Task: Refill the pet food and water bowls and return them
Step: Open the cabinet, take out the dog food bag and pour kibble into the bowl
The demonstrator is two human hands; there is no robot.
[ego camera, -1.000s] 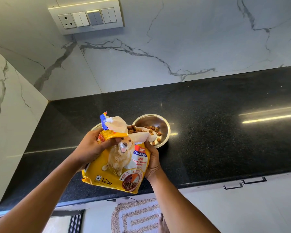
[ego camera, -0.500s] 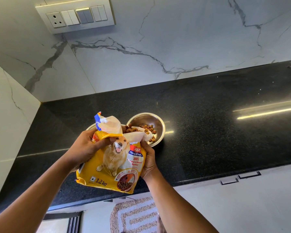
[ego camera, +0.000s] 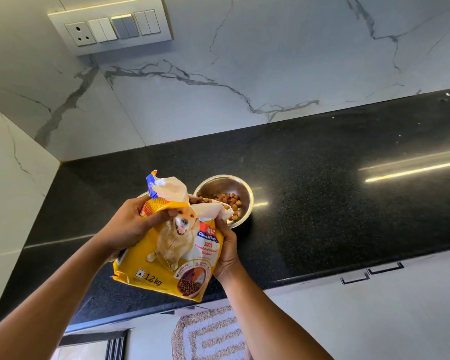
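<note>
Head view:
- Left hand [ego camera: 130, 224] closed on the upper left of the bag [ego camera: 166, 258], thumb pressed across the front just under the folded-open top, fingers wrapped round the back; forearm comes in from lower left.
- Right hand [ego camera: 226, 252] grips the bag's right edge, palm against the side, fingers behind it; forearm comes up from the bottom, right of centre.
- Bag held above the bench [ego camera: 335, 203], tilted away from the person, open mouth over the near rim of the bowl [ego camera: 225, 184]; white inner lining shows at the torn top.
- Kibble [ego camera: 230, 201] lies in the bowl and in the bag's mouth; whether pieces are falling, cannot tell.
- Bowl is shiny metal, stands on the black speckled bench, near the back-left corner but clear of the wall.
- A second rim [ego camera: 142, 194] peeks out behind the bag's left side, mostly hidden; cannot tell what is in it.
- Bag print: yellow, dog photo, "1.2 kg", "100% Complete & Balanced Nutrition", partial "ULT", a line starting "Chicken &" with the rest cut off; small picture of kibble in a bowl at lower right. Brand name hidden by the fold and left hand.
- Switch plate [ego camera: 109, 26] on the marble wall at upper left: one socket, three pairs of rockers.
- Rug [ego camera: 211, 333] on the floor below the bench edge, brown and white pattern.
- Cabinet handles [ego camera: 372, 272] under the bench edge at right.
</note>
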